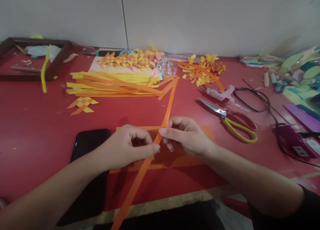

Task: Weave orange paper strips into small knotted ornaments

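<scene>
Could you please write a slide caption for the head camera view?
Left hand and right hand hold an orange strip over orange paper, scissors to the right.

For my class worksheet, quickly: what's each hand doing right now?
Left hand: closed, pinching the orange paper strip.
Right hand: closed, pinching the same orange paper strip.

A paper strip (141, 171) crosses above a sheet (182, 157) on the table (37, 123); a phone (90, 193) lies near left, a tray (23, 77) far left, scissors (224, 113) right, with a glue gun (222, 95) just behind them.
</scene>
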`<act>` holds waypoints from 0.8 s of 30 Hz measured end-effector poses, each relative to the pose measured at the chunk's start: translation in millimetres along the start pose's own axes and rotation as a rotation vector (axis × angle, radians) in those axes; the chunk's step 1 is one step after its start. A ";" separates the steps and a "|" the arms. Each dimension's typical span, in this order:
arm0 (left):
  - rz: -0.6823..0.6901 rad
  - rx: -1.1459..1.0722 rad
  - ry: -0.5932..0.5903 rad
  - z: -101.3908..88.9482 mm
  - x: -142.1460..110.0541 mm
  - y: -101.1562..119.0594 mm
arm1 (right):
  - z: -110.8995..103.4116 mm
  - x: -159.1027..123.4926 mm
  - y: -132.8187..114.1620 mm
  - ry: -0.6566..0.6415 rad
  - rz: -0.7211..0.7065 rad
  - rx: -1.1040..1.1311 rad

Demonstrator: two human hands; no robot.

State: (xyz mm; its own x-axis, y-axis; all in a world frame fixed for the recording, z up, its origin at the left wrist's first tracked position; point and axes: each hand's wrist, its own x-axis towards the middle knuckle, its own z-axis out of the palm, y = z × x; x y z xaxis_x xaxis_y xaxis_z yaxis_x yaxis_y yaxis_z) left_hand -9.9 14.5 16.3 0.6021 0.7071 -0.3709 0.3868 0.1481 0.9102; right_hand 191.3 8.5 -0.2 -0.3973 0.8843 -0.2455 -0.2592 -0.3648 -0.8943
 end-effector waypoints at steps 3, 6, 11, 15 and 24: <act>0.015 -0.005 -0.005 -0.7 0.2 0.8 | -1.6 0.5 -1.5 0.020 0.009 0.015; -0.002 0.009 -0.026 -1.3 0.2 -0.8 | -5.0 2.4 -4.0 0.089 0.009 0.048; 0.012 0.031 -0.018 -0.4 1.6 -4.2 | -5.4 3.7 -2.2 0.088 -0.019 0.051; 0.102 0.030 0.039 0.4 3.4 -3.3 | -1.1 3.3 3.3 0.025 -0.027 0.015; 0.180 -0.141 0.151 3.2 5.7 -6.5 | 0.3 1.7 0.4 0.029 0.017 0.079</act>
State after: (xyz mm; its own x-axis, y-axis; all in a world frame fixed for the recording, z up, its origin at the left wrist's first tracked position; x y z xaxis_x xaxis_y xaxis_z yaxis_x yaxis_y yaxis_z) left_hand -6.8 15.3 7.7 0.5375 0.8241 -0.1788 0.1752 0.0983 0.9796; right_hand 190.2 9.8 -0.8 -0.3766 0.8855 -0.2723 -0.3221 -0.4007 -0.8577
